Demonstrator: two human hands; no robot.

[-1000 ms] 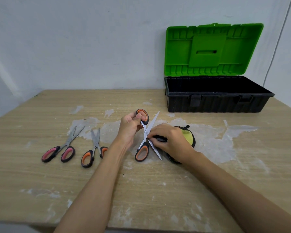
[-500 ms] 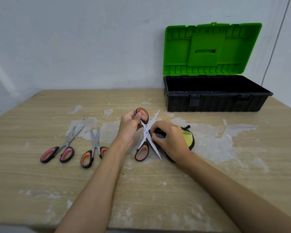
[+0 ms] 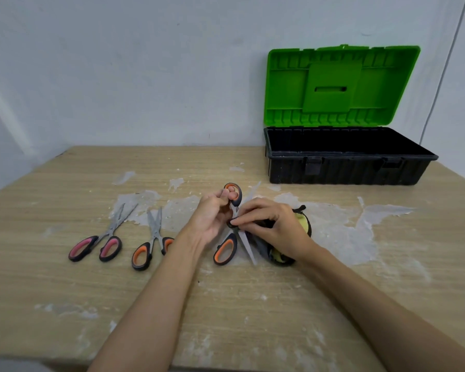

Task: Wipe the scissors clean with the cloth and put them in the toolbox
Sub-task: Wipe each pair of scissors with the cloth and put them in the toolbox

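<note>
We are looking down at a worn wooden table (image 3: 65, 189) on which the toolbox (image 3: 349, 167) is standing at the far right, its green lid (image 3: 341, 84) raised and its black tray showing nothing inside. Nearer to us, the left hand (image 3: 212, 214) is curling its fingers round the upper orange-and-black handle of the opened scissors (image 3: 232, 226), while the right hand (image 3: 277, 228) is pinching the dark and yellow cloth (image 3: 302, 224) against the blades close to the pivot. The lower handle is resting on the table, and the cloth is bunching under the right palm. Two further pairs are lying untouched to the left: the pink-handled scissors (image 3: 97, 245) and the second orange-handled scissors (image 3: 152, 245).

We are judging the chief hazard to be the exposed edges: with the blades spread, a wiping stroke running toward an edge could be cutting the cloth or nicking a fingertip. A slack hold on the single handle could be letting the blades swing shut on the cloth. The box is standing well apart from the hands, so the later carry could be dropping the tool.

Against the earlier frames, we are seeing the right fingers drawn closer to the pivot and covering more of the far blade; the left hand's hold is looking unchanged, as are the two idle pairs.
</note>
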